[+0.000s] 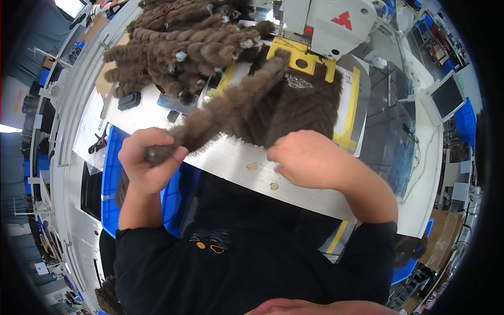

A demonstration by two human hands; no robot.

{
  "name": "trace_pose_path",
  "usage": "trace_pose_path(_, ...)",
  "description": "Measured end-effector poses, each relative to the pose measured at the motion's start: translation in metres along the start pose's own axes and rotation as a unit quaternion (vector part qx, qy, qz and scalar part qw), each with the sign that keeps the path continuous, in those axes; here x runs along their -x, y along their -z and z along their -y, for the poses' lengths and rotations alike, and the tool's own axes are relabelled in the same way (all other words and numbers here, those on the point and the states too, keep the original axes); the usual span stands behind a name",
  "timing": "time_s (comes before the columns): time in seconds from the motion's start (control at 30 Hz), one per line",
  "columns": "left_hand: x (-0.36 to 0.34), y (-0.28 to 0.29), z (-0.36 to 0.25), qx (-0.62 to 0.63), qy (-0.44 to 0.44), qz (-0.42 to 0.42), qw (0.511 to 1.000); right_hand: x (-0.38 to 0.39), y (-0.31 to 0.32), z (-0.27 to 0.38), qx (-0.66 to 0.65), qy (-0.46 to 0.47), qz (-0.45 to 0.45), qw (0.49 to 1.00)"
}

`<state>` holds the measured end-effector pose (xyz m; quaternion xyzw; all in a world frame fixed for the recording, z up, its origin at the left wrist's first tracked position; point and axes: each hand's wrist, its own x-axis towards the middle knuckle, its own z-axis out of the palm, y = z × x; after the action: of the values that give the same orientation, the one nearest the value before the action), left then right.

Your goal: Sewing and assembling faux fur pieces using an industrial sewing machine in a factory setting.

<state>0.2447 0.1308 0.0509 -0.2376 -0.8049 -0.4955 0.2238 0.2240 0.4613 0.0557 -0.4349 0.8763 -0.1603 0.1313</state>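
My left hand [149, 157] pinches the near end of a long brown plush strip [223, 111] between thumb and fingers. From there the strip slants up and right to the yellow slotted plate [321, 68] beneath the sewing machine head [344, 26]. Under that plate lies a darker brown plush piece [304, 107], spread over a white board with yellow edging. My right hand [304, 158] is curled closed at this piece's near edge. Whatever its fingers hold, if anything, is hidden.
Several furry brown plush rolls [178, 52] with white tufts are heaped at the back left. A black oblong object [129, 101] sits before them. A blue bin [111, 184] is below my left hand. The white table [239, 173] ends just before my body. A monitor [446, 96] stands right.
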Motion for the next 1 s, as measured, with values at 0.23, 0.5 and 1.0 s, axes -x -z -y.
trace_pose_path(0.23,-0.019,-0.03,-0.029,0.068,-0.149,0.262,0.951,-0.013,-0.036,0.022,-0.677,-0.155,0.048,0.718)
trace_pose_path(0.5,0.009,-0.052,-0.003,0.23,0.205,0.303,0.902,-0.007,-0.082,0.057,-0.77,-0.186,-0.082,0.604)
trace_pose_path(1.0,0.01,-0.108,0.008,0.338,0.332,0.339,0.813,0.008,-0.121,0.062,-0.719,-0.255,-0.046,0.644)
